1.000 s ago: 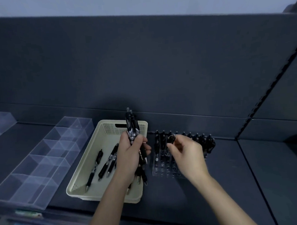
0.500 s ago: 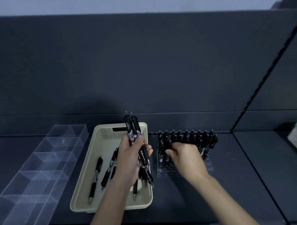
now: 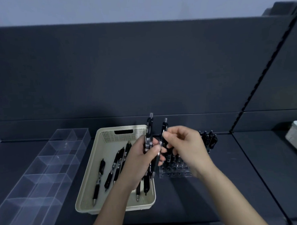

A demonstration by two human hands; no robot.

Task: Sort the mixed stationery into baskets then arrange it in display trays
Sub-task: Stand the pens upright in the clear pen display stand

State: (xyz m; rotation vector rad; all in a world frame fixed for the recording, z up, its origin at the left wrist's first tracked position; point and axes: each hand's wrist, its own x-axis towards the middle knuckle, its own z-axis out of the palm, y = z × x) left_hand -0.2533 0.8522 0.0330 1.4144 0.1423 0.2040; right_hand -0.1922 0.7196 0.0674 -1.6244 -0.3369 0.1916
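1. Curling tight, the fingers of the left hand (image 3: 143, 162) are wrapped round a bunch of black pens (image 3: 149, 129), which is held upright above the cream basket (image 3: 111, 135).
2. One pen (image 3: 164, 127) is pinched near its top by the thumb and first finger of the right hand (image 3: 187, 148); the other fingers are bent loosely.
3. This pen is tilted away from the bunch, and its lower part is seen lying against the left hand's fingers.
4. More loose pens (image 3: 99, 176) are left lying flat on the floor of the basket.
5. A clear stand (image 3: 173, 173) full of small holes is placed just beside the basket, on its right, under the right hand.
6. Some standing pens (image 3: 209, 140) are kept upright at the back of the stand.
7. A clear tray (image 3: 44, 169) with many little boxes is set on the dark shelf (image 3: 217, 194), left of the basket.
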